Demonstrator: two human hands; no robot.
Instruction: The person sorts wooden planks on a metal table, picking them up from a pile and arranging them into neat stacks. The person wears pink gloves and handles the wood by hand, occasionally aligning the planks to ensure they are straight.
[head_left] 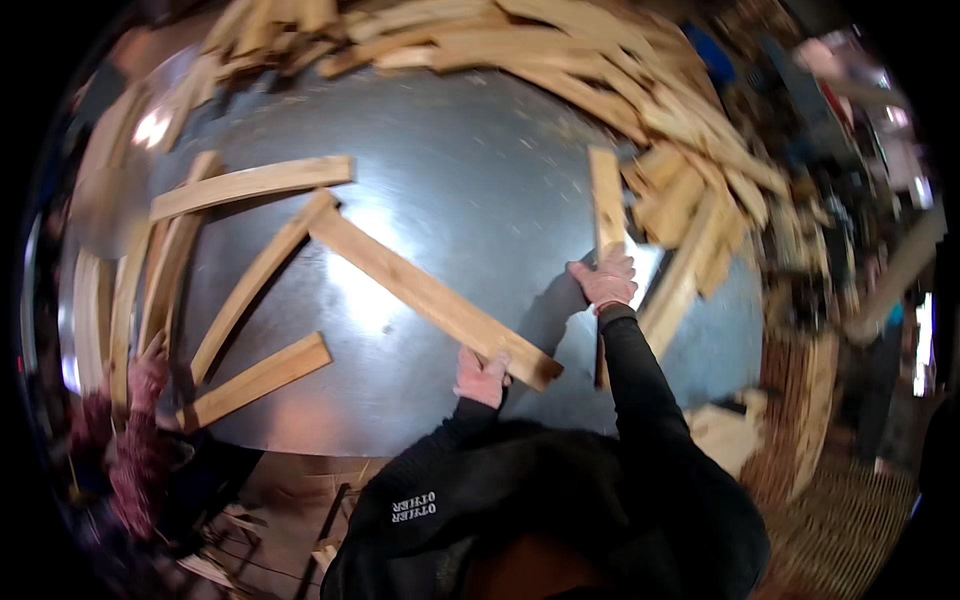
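Note:
My left hand [482, 377], in a pale pink glove, is closed on the near end of a long wooden board [420, 290]. That board slants across the metal table from the middle left toward me, and its far end meets another board [262, 285]. My right hand [608, 280], gloved alike, grips a narrower wooden board [605, 195] that points away from me. The thumb reaches out on its left side, and part of the board is hidden under the hand and forearm.
Loose boards [560, 50] are heaped along the table's [450, 130] far and right edges. At the left, a co-worker's gloved hand [150, 372] touches boards. More boards lie nearby, including a short one [255, 382]. A wood stack [800, 410] stands beyond the right edge.

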